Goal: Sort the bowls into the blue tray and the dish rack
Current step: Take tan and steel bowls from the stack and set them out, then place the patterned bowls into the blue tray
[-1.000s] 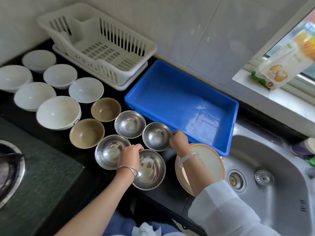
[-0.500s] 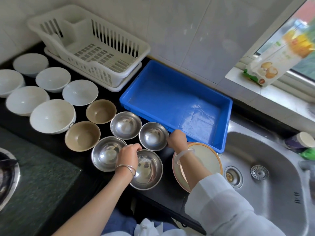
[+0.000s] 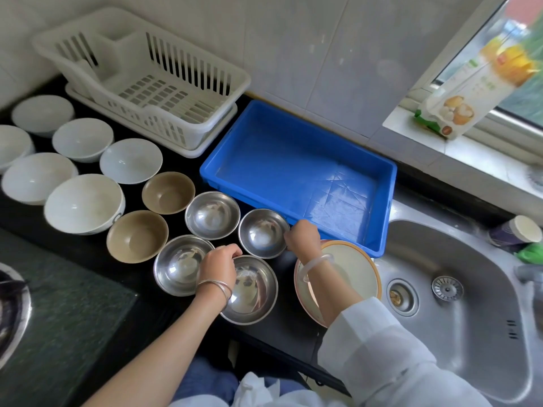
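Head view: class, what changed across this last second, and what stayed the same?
Nothing visibly moved. The left hand still grips the rim of the nearest steel bowl; the right hand still pinches the rim of the tray-side steel bowl. The blue tray and dish rack remain empty.

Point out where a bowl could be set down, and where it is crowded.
Free: the blue tray floor, the dish rack bed, the sink right of the plate. Crowded: the counter left of the tray, where white bowls, tan bowls and steel bowls sit almost rim to rim.
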The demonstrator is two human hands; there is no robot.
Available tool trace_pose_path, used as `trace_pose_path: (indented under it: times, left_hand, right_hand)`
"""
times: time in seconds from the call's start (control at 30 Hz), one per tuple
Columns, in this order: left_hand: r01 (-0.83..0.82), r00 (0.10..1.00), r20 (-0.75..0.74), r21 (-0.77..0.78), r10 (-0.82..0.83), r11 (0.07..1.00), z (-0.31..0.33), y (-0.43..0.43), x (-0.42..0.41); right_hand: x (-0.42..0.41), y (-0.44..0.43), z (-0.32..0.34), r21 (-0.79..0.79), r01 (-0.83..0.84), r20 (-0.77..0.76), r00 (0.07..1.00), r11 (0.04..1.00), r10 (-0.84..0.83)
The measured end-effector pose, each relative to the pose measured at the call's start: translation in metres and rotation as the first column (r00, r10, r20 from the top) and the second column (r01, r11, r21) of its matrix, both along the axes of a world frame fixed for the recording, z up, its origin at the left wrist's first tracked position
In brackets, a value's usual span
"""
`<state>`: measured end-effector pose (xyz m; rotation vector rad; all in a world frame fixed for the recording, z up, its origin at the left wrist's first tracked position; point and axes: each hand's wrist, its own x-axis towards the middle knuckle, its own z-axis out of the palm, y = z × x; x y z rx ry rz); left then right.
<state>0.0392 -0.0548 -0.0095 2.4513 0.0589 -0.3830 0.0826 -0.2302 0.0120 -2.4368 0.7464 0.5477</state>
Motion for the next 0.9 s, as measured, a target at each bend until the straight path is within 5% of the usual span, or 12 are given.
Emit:
trace_pose_path:
  times: [0.27,0.5,0.67,0.9]
  left_hand:
    - [0.004,1.0,0.005,0.011,-0.004,1.0,0.004,-0.003,0.003]
    - [0.076,0.995,0.074,-0.137,-0.066,0.988,0.02,-0.043,0.007]
    - [0.229,0.969,-0.045,-0.195,-0.242,0.954,0.023,-0.089,-0.002]
    - [0.38,0.909,-0.153,-0.082,-0.389,0.921,0.018,-0.117,-0.017]
  right_hand:
    - [-0.012,-0.008,0.02,0.093,-0.007,0.13,0.991,0.996,-0.005]
    - [-0.059,-0.062,0.026,-0.024,0.232,0.427,0.882,0.972,-0.2]
    - [-0.107,-0.102,0.019,-0.191,0.326,0.375,0.896,0.926,-0.238]
    - [-0.15,-0.119,0.009,0.034,0.475,0.26,0.845,0.879,-0.467]
